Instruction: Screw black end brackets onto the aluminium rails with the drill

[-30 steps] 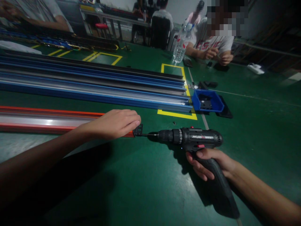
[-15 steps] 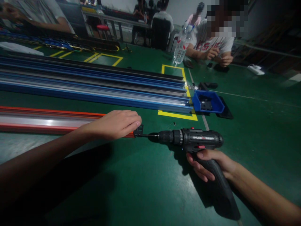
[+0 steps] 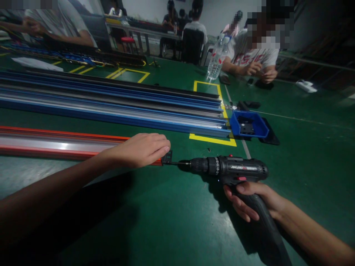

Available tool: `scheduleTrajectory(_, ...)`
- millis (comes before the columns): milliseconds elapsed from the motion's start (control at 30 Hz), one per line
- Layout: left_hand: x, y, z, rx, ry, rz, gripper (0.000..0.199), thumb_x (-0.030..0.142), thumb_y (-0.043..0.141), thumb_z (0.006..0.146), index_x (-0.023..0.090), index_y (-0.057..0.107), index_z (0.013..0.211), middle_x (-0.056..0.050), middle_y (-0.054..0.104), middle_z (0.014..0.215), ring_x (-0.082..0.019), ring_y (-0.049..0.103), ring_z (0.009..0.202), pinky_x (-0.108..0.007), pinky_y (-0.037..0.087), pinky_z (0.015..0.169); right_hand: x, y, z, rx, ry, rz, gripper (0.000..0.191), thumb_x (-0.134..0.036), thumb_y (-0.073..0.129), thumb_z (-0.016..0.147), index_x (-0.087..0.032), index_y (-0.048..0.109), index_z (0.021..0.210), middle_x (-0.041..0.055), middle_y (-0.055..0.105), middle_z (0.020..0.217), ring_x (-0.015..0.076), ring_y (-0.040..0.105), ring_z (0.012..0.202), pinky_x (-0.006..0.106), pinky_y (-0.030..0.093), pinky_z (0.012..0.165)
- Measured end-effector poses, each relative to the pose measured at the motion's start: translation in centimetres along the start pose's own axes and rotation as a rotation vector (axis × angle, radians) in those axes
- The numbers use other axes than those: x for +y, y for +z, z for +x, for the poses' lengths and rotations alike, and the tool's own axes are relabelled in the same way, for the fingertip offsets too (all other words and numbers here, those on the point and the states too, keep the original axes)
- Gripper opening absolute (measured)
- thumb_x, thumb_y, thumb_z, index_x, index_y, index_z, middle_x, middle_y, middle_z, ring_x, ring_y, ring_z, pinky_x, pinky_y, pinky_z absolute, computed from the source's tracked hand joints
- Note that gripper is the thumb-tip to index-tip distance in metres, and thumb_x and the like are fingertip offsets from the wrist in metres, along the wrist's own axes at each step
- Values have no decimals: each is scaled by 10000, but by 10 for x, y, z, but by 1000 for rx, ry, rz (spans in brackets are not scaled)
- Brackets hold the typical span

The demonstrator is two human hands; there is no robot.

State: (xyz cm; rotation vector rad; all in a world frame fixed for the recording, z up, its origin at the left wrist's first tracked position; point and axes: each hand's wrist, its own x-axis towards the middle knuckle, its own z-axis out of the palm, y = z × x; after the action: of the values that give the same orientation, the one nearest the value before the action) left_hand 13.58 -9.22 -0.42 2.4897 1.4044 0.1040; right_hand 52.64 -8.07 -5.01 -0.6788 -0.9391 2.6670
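My left hand is closed over the right end of a long red-edged metal profile lying on the green table. Just past its fingertips, a small black end bracket stands at the profile's end. My right hand is wrapped around the handle of a black cordless drill, which points left. The drill's thin bit reaches to the black bracket; whether a screw sits there is too small to make out.
Behind lie several long blue and black profiles, their right ends over a yellow tape rectangle. A blue bin with black parts stands right of them. Water bottles stand farther back, near a seated person. Another person sits at upper left.
The whole view has shifted slightly, so everything appears a little lower and to the right. Both hands, the drill and the profile keep the same arrangement.
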Motion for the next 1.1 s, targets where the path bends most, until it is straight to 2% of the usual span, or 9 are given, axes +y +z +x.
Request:
scheduleTrajectory(600,-2,1,0,19,17,-2,420,411,291,1063,223,666,1057,-51,669,1055,-207,606,985,-334,416,870,2,-5,-1,23,-5,-35,269,-292,637,918,-49,721,996,34,685,708,56,557,398,218,572,518)
scheduleTrajectory(1100,0,-1,0,9,10,-7,431,411,274,1064,212,657,1067,-58,662,1057,-210,593,973,-349,412,865,2,-4,1,-6,-22,-32,289,-283,614,922,-60,731,1066,49,688,761,48,529,397,211,562,525)
